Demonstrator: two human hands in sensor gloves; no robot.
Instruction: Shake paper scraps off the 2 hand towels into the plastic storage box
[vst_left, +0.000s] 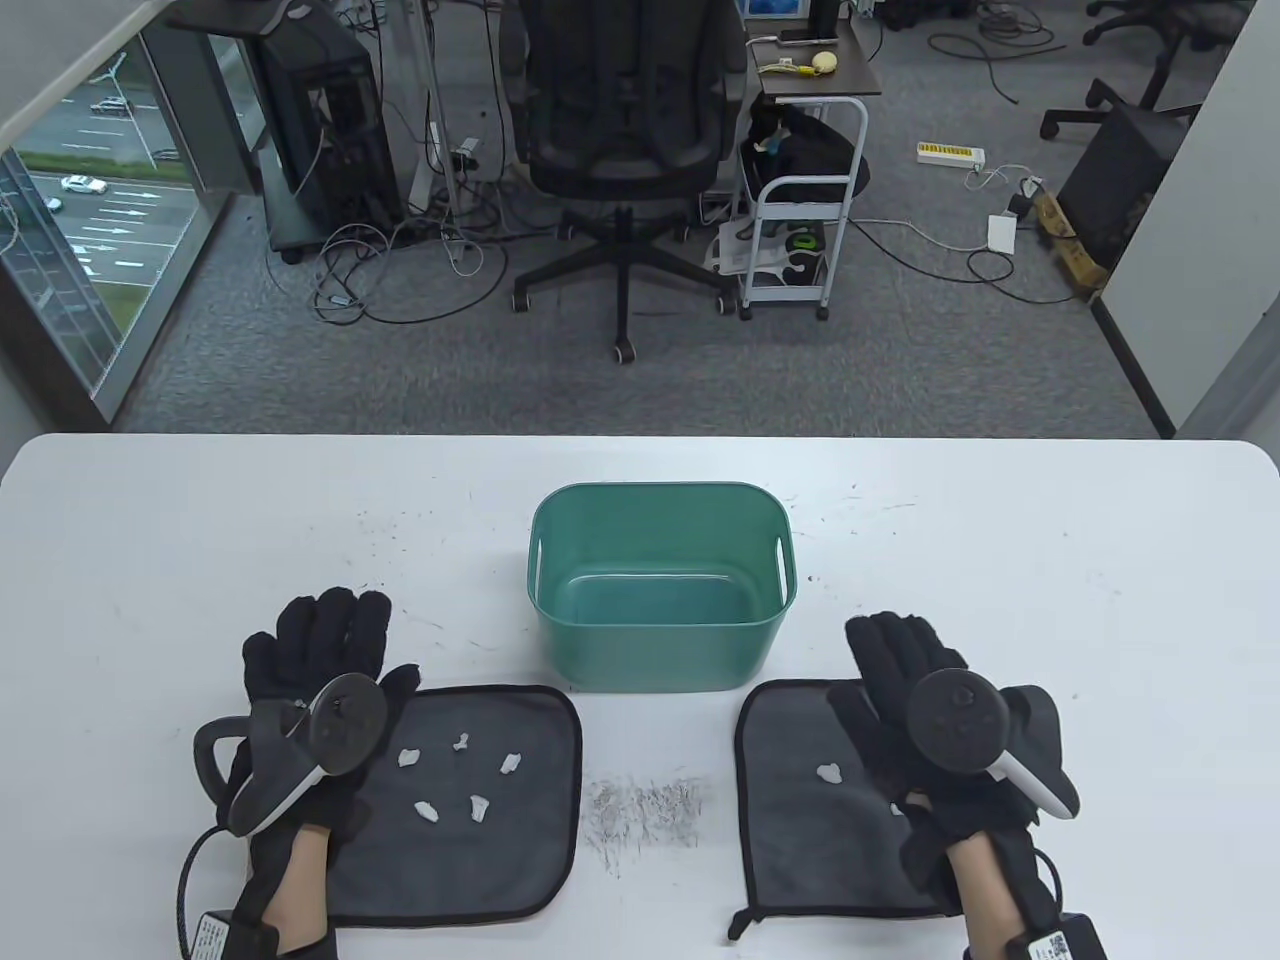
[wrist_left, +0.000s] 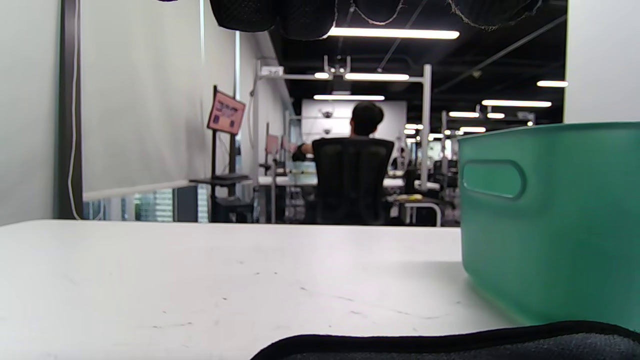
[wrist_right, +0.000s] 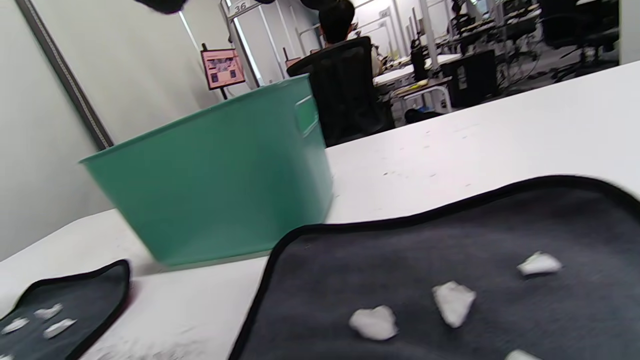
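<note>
Two dark grey hand towels lie flat near the table's front edge, the left towel (vst_left: 470, 800) and the right towel (vst_left: 800, 800), each strewn with white paper scraps (vst_left: 460, 775) (wrist_right: 452, 302). Between and behind them stands the green plastic storage box (vst_left: 660, 585), nothing visible inside it. My left hand (vst_left: 320, 640) lies flat with straight fingers at the left towel's far left corner, partly on the table. My right hand (vst_left: 895, 660) hovers or rests over the right towel's far right part, fingers straight, holding nothing. The box (wrist_left: 545, 220) fills the right of the left wrist view.
A patch of grey scratch marks (vst_left: 645, 805) lies on the white table (vst_left: 1050, 560) between the towels. Beyond the table's far edge are an office chair (vst_left: 625, 130) and a small cart (vst_left: 805, 200). A person sits at a far desk (wrist_left: 357, 165).
</note>
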